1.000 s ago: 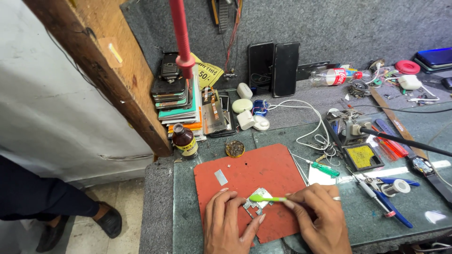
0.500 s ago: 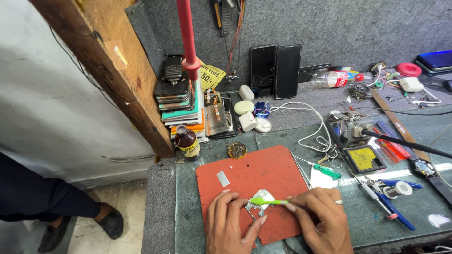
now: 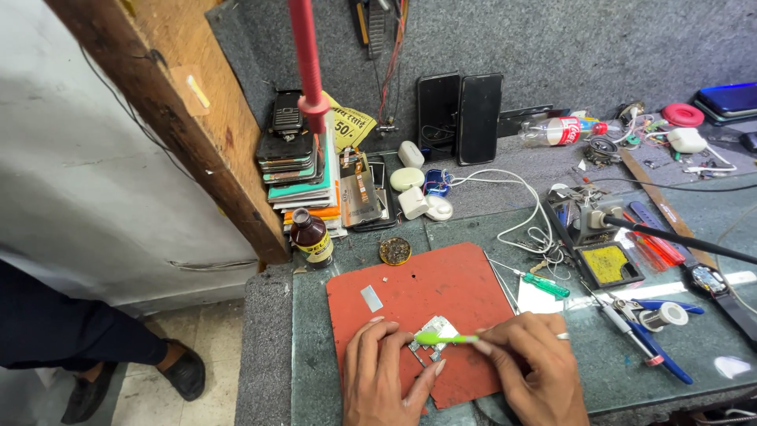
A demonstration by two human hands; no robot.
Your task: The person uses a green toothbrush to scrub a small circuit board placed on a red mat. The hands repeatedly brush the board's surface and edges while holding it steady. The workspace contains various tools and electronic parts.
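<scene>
On the desk, near edge: red rectangular work mat (image 3: pixel 426 308) laid flat on the grey-green desk (image 3: pixel 694 355), apparently to shield the surface and catch small parts.
Workpiece: small pale circuit board (image 3: pixel 436 330) lying on the mat's lower middle, directly between both hands.
Left hand (image 3: pixel 382 379): resting palm down on the mat, fingertips touching the board's left edge, apparently pinning it against sliding; grip part-spread, clamped on nothing.
Right hand (image 3: pixel 536 367): grip together on the bright green slim tool (image 3: pixel 443 339), held near level like a pen, tip over the board; low angle suits fine work on the board face. Ring visible on one finger.
Loose part: small grey metal plate (image 3: pixel 371 298) set apart on the mat's upper left, clear of the hands.
Within reach, right: green-handled screwdriver (image 3: pixel 540 282) just off the mat; blue-handled pliers (image 3: pixel 654 347) and roll of solder wire (image 3: pixel 664 317) further right; soldering stand with yellow sponge (image 3: pixel 603 260) behind them.
Behind mat: round tin of flux (image 3: pixel 395 251) and brown glass bottle (image 3: pixel 311 237), kept near but out of the working area.
Rear storage: stack of phones (image 3: pixel 296 158) against the wooden post; two dark phones (image 3: pixel 460 117) leaning on the grey wall.
Floor, left: another person's dark shoe (image 3: pixel 181 371), not involved.
</scene>
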